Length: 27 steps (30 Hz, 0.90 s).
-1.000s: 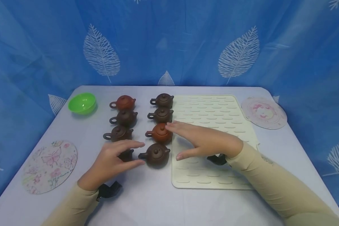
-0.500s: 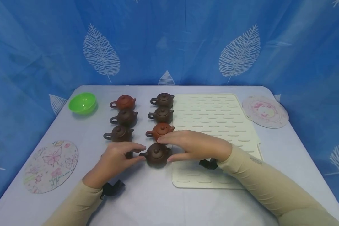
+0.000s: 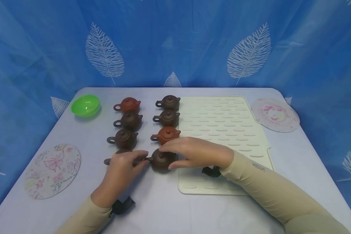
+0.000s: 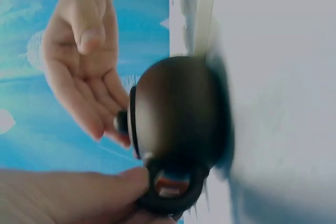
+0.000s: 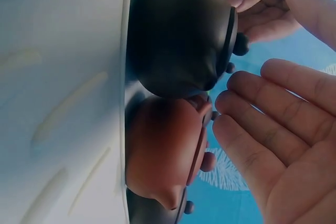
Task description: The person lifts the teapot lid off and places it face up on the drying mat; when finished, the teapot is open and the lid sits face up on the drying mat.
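Note:
The nearest dark brown teapot [image 3: 161, 162] of the right-hand row stands upright on the white table. My left hand [image 3: 120, 175] pinches its looped handle between thumb and fingers, as the left wrist view shows beside the teapot's round body [image 4: 176, 111]. Over the spout side, my right hand [image 3: 197, 152] hovers with its fingers extended. In the right wrist view those fingers [image 5: 262, 98] stay apart from the lid knob [image 5: 241, 44]. A reddish teapot [image 3: 167, 135] sits just behind, close to my right fingertips. Partly covered by my left hand is another dark teapot [image 3: 117, 156].
Several more teapots form two rows behind, among them a reddish one [image 3: 129, 105] at the back left. A cream ridged mat [image 3: 222, 130] lies right of them. A green bowl [image 3: 85, 106], a butterfly placemat [image 3: 54, 170] and a pink round placemat [image 3: 275, 114] lie farther out.
My left hand has moved slightly right and closed its fingers on the teapot's handle. My right hand has come left and down from over the mat to the teapot's spout side.

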Each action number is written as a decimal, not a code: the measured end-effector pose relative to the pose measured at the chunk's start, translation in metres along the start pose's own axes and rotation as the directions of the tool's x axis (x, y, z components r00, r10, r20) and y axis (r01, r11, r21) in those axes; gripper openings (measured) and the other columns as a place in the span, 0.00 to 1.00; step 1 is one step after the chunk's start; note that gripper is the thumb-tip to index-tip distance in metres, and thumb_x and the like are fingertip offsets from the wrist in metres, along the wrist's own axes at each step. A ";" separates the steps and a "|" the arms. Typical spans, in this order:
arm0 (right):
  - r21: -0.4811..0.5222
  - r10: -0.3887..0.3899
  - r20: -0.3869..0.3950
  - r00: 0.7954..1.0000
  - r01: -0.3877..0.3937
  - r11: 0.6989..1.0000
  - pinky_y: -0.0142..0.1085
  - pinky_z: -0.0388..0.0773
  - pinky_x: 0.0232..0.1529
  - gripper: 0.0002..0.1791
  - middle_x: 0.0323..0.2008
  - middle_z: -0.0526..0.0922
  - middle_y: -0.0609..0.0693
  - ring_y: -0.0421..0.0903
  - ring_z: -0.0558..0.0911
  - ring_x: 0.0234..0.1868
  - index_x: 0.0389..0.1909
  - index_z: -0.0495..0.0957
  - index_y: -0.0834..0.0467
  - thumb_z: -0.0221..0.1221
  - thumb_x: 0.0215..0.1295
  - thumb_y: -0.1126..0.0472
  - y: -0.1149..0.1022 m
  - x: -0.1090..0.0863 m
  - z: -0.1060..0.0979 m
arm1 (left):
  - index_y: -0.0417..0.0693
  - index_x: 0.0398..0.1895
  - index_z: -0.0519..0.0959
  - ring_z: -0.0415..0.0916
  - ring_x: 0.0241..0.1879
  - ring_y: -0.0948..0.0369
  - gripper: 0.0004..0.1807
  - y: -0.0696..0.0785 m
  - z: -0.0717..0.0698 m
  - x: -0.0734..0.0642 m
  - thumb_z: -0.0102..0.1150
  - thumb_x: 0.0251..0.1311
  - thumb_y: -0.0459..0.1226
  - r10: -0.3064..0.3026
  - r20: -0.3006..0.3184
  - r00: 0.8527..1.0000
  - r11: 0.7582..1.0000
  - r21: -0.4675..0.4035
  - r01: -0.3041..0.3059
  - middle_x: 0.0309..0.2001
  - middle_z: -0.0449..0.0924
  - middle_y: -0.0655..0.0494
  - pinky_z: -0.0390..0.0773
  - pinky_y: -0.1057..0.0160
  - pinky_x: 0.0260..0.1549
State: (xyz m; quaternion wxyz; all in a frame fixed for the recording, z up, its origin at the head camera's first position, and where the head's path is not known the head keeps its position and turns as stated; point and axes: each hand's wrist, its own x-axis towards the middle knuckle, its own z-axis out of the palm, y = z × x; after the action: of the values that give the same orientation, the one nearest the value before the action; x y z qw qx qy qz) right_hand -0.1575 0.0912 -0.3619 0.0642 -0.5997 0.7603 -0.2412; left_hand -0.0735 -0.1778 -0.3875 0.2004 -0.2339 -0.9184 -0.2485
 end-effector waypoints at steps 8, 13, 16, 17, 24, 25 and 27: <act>-0.013 0.023 -0.015 1.000 -0.023 1.000 0.38 0.70 0.67 0.28 0.64 0.81 0.51 0.45 0.78 0.65 0.68 0.77 0.62 0.67 0.75 0.52 0.000 0.003 0.006 | 0.37 0.41 0.91 0.86 0.30 0.58 0.18 0.004 0.006 -0.005 0.85 0.44 0.26 -0.061 0.005 0.998 0.997 0.047 0.061 0.32 0.89 0.50 0.85 0.55 0.30; -0.047 0.036 -0.038 0.999 -0.038 0.998 0.37 0.70 0.68 0.24 0.61 0.83 0.51 0.47 0.78 0.65 0.65 0.80 0.61 0.67 0.75 0.54 0.001 0.008 0.012 | 0.39 0.42 0.91 0.88 0.35 0.56 0.16 0.002 0.013 -0.013 0.83 0.48 0.27 -0.066 -0.028 0.997 0.998 0.010 0.066 0.36 0.90 0.50 0.86 0.54 0.34; -0.050 0.047 -0.052 0.998 -0.050 0.998 0.37 0.70 0.68 0.22 0.60 0.84 0.51 0.47 0.79 0.64 0.63 0.81 0.61 0.67 0.74 0.55 0.002 0.011 0.015 | 0.39 0.42 0.91 0.89 0.36 0.56 0.15 0.001 0.018 -0.018 0.82 0.49 0.26 -0.041 -0.096 0.995 0.999 -0.036 0.038 0.38 0.90 0.50 0.86 0.53 0.34; -0.045 0.051 -0.061 0.997 -0.054 0.998 0.37 0.70 0.67 0.21 0.59 0.84 0.51 0.47 0.79 0.64 0.62 0.82 0.61 0.67 0.74 0.56 0.002 0.012 0.016 | 0.39 0.42 0.91 0.89 0.36 0.56 0.15 0.001 0.020 -0.020 0.82 0.49 0.26 -0.034 -0.117 0.993 0.998 -0.049 0.028 0.38 0.90 0.50 0.86 0.54 0.34; -0.001 0.053 -0.138 0.989 -0.053 0.999 0.35 0.73 0.65 0.16 0.55 0.86 0.52 0.47 0.82 0.60 0.56 0.86 0.61 0.69 0.72 0.60 0.004 0.016 0.022 | 0.41 0.41 0.91 0.87 0.34 0.60 0.15 0.001 0.022 -0.023 0.82 0.48 0.25 -0.039 -0.173 0.984 0.995 -0.095 0.022 0.36 0.90 0.53 0.85 0.55 0.31; 0.004 0.053 -0.146 0.988 -0.053 0.999 0.35 0.73 0.64 0.15 0.55 0.87 0.52 0.47 0.82 0.60 0.55 0.87 0.61 0.70 0.71 0.61 0.004 0.017 0.023 | 0.41 0.40 0.91 0.87 0.34 0.60 0.15 0.001 0.022 -0.023 0.82 0.48 0.25 -0.040 -0.174 0.984 0.995 -0.097 0.024 0.36 0.90 0.53 0.85 0.56 0.31; 0.018 0.053 -0.160 0.986 -0.050 0.999 0.34 0.74 0.64 0.14 0.54 0.87 0.52 0.46 0.83 0.59 0.54 0.87 0.61 0.69 0.72 0.61 0.004 0.017 0.024 | 0.41 0.40 0.91 0.87 0.34 0.60 0.15 0.001 0.022 -0.023 0.82 0.48 0.25 -0.045 -0.175 0.984 0.994 -0.102 0.028 0.36 0.90 0.52 0.84 0.56 0.30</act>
State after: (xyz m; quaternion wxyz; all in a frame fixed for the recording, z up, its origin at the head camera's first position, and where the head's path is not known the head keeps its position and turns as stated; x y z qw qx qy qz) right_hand -0.1565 0.0685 -0.3811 0.0132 -0.5581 0.7765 -0.2921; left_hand -0.0598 -0.1725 -0.4160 0.2646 -0.2037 -0.8876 -0.3172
